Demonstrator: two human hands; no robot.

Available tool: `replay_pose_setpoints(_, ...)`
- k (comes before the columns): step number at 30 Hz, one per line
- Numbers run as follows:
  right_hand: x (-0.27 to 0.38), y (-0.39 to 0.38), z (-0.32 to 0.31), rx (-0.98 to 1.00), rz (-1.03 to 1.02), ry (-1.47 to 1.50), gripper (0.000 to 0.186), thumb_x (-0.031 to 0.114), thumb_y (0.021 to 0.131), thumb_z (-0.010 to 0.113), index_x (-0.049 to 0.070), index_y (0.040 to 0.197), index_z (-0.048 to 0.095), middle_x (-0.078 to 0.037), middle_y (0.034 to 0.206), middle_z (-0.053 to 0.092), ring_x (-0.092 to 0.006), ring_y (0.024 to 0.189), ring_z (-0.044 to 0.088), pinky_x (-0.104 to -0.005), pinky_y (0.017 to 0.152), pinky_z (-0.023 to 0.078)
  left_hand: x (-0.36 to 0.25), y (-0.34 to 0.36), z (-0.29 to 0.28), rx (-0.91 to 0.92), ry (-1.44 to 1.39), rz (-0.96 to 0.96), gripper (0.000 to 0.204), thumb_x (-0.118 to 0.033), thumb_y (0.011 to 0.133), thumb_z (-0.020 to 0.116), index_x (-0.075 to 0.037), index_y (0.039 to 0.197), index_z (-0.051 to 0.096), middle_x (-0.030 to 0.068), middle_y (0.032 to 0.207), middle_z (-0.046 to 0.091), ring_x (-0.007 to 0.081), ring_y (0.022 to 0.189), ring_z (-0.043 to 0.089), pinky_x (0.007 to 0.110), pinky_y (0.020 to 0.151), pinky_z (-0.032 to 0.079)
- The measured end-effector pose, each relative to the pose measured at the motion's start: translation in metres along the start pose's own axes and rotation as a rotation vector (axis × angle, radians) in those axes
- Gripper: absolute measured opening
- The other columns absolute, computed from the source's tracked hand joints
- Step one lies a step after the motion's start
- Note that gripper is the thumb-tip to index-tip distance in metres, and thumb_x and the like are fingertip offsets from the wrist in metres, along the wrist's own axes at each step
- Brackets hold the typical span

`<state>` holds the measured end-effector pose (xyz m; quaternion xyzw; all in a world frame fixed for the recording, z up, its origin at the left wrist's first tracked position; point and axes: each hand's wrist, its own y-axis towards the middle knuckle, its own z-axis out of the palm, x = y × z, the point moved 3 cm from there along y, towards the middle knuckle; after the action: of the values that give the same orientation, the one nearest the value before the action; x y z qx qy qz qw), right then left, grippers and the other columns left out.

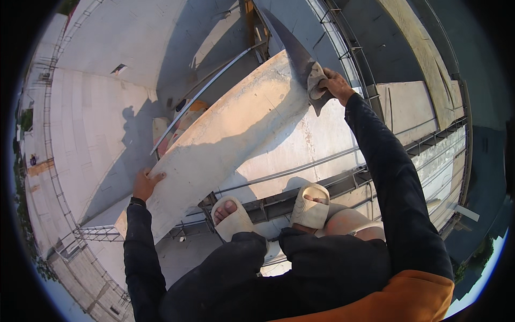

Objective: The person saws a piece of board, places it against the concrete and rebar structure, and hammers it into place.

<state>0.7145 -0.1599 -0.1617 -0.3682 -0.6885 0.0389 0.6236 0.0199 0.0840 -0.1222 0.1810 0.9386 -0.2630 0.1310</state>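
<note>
A long pale board (pixel 230 134) with a dusty, scuffed face slants from my lower left up to the right, in front of my feet. My left hand (pixel 146 184) grips its left edge, thumb on top and the other fingers hidden beneath. At the far right end of the board, my right hand (pixel 337 87) is closed round the handle of a hand saw (pixel 296 45). The saw's dark blade points away from me, by the board's end. Whether its teeth touch the board I cannot tell. A shadow falls across the board's near half.
Steel reinforcing bars (pixel 289 174) run in a gap in front of my sandals (pixel 311 206). A metal tube (pixel 201 88) lies beyond the board, near some sacks (pixel 161 129). To the right are a wooden plank (pixel 421 53) and pale panels (pixel 407 107). A rounded pale bundle (pixel 351 221) sits beside my right foot.
</note>
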Motion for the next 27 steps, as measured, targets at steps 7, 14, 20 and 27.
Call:
replay_pose_setpoints(7,-0.026,-0.052,0.000,-0.012,-0.224,-0.428,0.049,0.012,0.087,0.065,-0.004,0.133,0.061,-0.024,0.117,0.072,-0.0387,0.111,0.070,-0.0434,0.097,0.056,0.014,0.014,-0.016,0.068,0.199,-0.001,0.062,-0.055,0.084,0.084,0.004,0.101,0.073,0.0256,0.099,0.069,0.0419,0.096,0.067,0.050,0.085,0.050)
replay_pose_setpoints(14,-0.058,-0.072,-0.003,-0.109,-0.222,-0.602,0.052,0.019,0.091,0.059,-0.003,0.138,0.051,-0.035,0.119,0.069,-0.0518,0.112,0.067,-0.0524,0.099,0.052,-0.005,0.012,-0.006,0.020,0.284,0.050,0.066,-0.056,0.087,0.080,0.003,0.115,0.073,0.0295,0.116,0.070,0.0448,0.114,0.066,0.051,0.100,0.051)
replay_pose_setpoints(20,-0.053,-0.077,0.013,-0.145,-0.201,-0.626,0.056,0.021,0.092,0.055,-0.001,0.143,0.047,-0.037,0.114,0.071,-0.0540,0.109,0.070,-0.0566,0.096,0.054,0.004,0.004,0.006,0.040,0.414,-0.086,0.093,-0.057,0.090,0.077,0.007,0.152,0.052,0.0333,0.152,0.056,0.0456,0.145,0.050,0.047,0.123,0.040)
replay_pose_setpoints(27,-0.049,-0.083,0.016,-0.120,-0.101,-0.760,0.052,0.020,0.093,0.055,-0.001,0.141,0.048,-0.036,0.111,0.073,-0.0516,0.107,0.072,-0.0555,0.098,0.055,-0.036,-0.003,0.004,0.152,0.446,-0.125,0.100,-0.063,0.090,0.075,0.008,0.155,0.048,0.0318,0.158,0.050,0.0449,0.154,0.040,0.047,0.128,0.033)
